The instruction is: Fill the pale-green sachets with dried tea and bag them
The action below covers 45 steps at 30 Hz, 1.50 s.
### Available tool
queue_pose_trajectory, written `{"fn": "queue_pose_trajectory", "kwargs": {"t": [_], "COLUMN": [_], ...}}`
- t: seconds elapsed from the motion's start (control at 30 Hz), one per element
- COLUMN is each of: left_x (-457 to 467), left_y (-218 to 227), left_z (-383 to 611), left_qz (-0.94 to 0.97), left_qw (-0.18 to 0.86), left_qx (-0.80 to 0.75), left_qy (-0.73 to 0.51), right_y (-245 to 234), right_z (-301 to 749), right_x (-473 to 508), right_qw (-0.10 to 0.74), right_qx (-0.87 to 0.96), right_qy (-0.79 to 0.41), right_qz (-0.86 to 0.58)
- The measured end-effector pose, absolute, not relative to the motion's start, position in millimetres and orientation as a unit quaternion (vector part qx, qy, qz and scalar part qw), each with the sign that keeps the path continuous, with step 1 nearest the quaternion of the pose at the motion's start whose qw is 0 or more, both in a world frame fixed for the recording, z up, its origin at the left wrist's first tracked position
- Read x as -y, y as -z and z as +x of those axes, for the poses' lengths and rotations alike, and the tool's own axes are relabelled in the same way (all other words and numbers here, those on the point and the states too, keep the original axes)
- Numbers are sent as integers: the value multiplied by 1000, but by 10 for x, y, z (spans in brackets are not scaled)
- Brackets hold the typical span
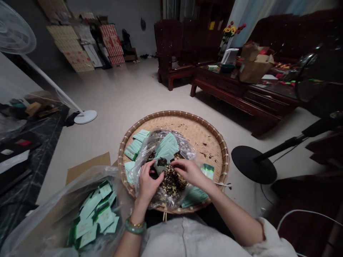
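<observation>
The room is dim, with soft, diffuse light on the pale floor (128, 96); the wooden chair (174, 46) sinks into shadow. Small glints mark the plastic bag (191, 151). Wide-angle distortion and blur stretch the white fan (16, 30) at the edge.

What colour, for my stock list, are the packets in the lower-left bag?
The packets are pale green and dark green; head view.

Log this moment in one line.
left hand: holds packet | right hand: near packet, over mix | mix: in clear bag | clear bag: on tray | more packets: on tray, in side bag
</observation>
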<state>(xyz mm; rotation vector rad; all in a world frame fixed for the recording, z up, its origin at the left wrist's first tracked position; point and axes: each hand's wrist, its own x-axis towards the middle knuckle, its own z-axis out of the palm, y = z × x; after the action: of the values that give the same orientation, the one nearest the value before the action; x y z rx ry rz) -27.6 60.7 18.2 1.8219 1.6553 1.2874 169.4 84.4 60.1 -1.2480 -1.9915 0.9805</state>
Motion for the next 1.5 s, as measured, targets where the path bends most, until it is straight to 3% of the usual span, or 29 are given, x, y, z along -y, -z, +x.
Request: {"fn": "queue_pose_trajectory", "kwargs": {"t": [0.3, 0.67, 1.07, 1.27, 1.5], "left_x": [-606, -586, -580, -571, -571], "left_y": [-177, -156, -173, -165, -171], "left_z": [-255, -238, -237, -247, -257], "left_qz": [650, 663, 665, 663, 676], "left_qw": [189, 187, 194, 196, 193], "left_qx": [-580, -570, -566, -568, -561], "left_qy": [-454, -449, -446, -447, -438], "right_y": [-269, -183, -16, -110, -384], "right_z": [1737, 1570, 1669, 1767, 1794], "right_x": [-702, -785, -804, -876, -932], "right_qw": [48, -39, 40, 194, 281], "right_qx": [779, 789, 767, 746, 717], "right_qy": [-283, -228, -268, -321, -376], "right_qz": [-558, -570, -582, -550, -515]}}
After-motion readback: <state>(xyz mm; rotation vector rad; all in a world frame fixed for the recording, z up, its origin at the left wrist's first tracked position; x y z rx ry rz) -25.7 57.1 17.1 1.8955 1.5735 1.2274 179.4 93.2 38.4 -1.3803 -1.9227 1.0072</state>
